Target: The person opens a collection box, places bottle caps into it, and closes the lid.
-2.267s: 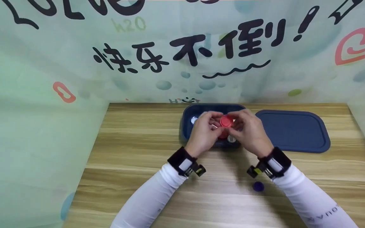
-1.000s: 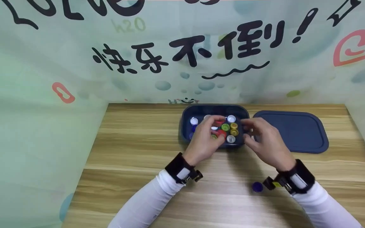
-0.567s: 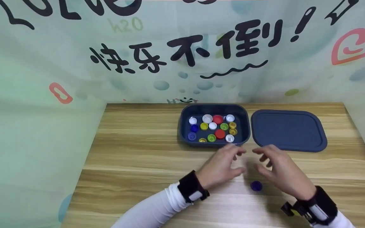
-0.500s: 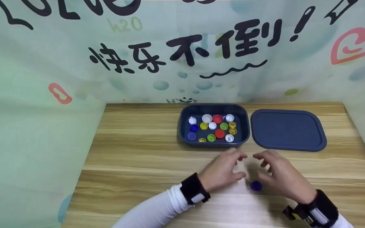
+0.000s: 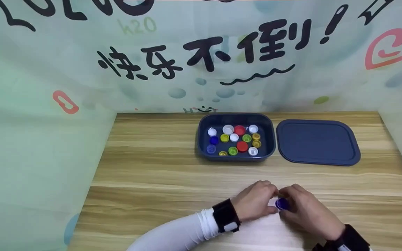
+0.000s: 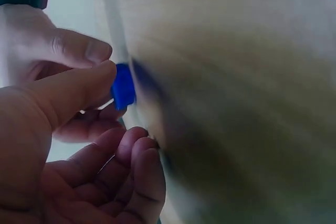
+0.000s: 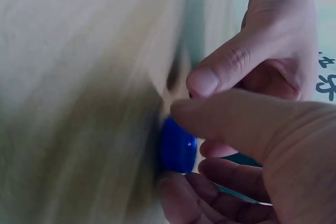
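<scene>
A dark blue plastic bottle cap is at the front of the wooden table, between both hands. My right hand has its thumb and fingertips on opposite sides of the cap; in the right wrist view the blue cap shows between thumb and fingers. My left hand is close on the cap's left side, fingers bent and parted from the thumb. In the left wrist view its thumb overlaps the edge of the cap, while its fingertips stay apart from it.
Toward the back of the table stands a navy box holding several bottle caps: red, white, green, yellow, gold and blue. Its flat navy lid lies to the right of it. A printed cloth hangs behind the table.
Earlier both hands held a red cap over the box; the hands parted and it now lies among the others. Both hands came back toward the front and closed in around the blue cap.
</scene>
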A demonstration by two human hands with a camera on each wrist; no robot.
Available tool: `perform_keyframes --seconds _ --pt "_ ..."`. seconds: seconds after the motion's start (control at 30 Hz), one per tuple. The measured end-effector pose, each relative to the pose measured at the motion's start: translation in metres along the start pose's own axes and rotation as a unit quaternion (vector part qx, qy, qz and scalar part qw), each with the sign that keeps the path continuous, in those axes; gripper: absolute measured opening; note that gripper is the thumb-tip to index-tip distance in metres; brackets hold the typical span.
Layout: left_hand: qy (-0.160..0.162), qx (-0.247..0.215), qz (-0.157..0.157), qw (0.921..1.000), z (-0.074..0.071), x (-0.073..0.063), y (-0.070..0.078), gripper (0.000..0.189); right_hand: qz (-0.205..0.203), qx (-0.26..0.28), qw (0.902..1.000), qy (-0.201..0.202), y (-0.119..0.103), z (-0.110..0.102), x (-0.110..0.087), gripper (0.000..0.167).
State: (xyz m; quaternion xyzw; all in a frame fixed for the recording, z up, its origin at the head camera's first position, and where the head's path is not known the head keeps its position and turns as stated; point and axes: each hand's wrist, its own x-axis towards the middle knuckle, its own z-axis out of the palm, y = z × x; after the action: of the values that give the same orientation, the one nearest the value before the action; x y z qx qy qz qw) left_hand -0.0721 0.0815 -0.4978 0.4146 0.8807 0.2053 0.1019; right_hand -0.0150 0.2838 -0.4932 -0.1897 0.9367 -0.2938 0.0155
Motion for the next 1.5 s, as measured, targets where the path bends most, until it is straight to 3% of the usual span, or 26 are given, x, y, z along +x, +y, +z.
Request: perform_keyframes --seconds 0.27,0.5,0.7,0.87,1.13,1.5 --pt "0.009 0.006 0.003 0.9999 0.009 0.004 0.001 0.022 0.015 0.029 0.9994 0.011 0.0 0.007 0.001 0.035" --pt "0.018 -0.035 -0.01 0.9992 0.006 0.001 0.0 0.017 0.037 0.074 0.9965 0.015 -0.004 0.007 0.001 0.034" --pt "0.045 -0.085 -0.019 0.9952 -0.005 -0.005 -0.002 0.019 0.034 0.091 0.9932 0.063 -0.012 0.003 0.006 0.034" --pt "0.088 -0.105 -0.013 0.9906 -0.017 -0.009 -0.005 0.021 0.004 0.101 0.9884 0.113 -0.02 -0.001 0.015 0.039" --pt "0.156 -0.175 -0.014 0.972 -0.044 -0.019 -0.013 0.022 -0.048 0.092 0.9831 0.15 -0.034 -0.011 0.039 0.046" --pt "0.243 -0.223 -0.061 0.942 -0.086 -0.027 -0.034 0.025 -0.063 0.142 0.9767 0.149 -0.058 -0.022 0.096 0.036"
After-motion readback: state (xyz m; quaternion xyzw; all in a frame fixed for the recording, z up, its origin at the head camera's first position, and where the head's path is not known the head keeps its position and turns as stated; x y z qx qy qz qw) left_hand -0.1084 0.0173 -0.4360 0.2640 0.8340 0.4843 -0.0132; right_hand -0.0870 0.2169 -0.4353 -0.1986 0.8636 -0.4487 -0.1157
